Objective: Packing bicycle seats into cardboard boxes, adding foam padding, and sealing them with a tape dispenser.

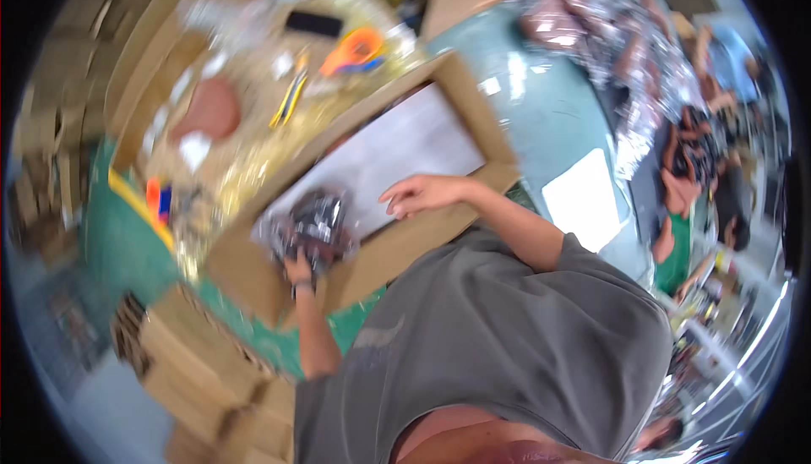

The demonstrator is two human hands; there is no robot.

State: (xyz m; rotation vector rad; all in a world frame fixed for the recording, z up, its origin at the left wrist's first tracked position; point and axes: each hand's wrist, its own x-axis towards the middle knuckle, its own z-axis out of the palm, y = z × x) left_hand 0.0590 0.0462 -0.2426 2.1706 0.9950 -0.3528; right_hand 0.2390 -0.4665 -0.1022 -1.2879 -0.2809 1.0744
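An open cardboard box [498, 178] lies in front of me, with a white sheet [397, 155] covering much of what is inside. At the box's left end, my left hand [298, 271] is closed on the near edge of a clear plastic bag [319, 223]. Something dark and brownish shows through the bag, but blur hides its kind. Over the right part of the sheet hovers my right hand [424, 194], its fingers loosely apart and nothing in them. Whether its fingertips touch the sheet, I cannot tell.
Beyond the box, a larger carton holds a reddish-brown piece [207, 109], a yellow cutter [291, 92], an orange tape roll [361, 48] and a black phone [313, 24]. Plastic-wrapped brown items [591, 24] are heaped at far right. A white paper [587, 200] lies right. Other people sit beyond.
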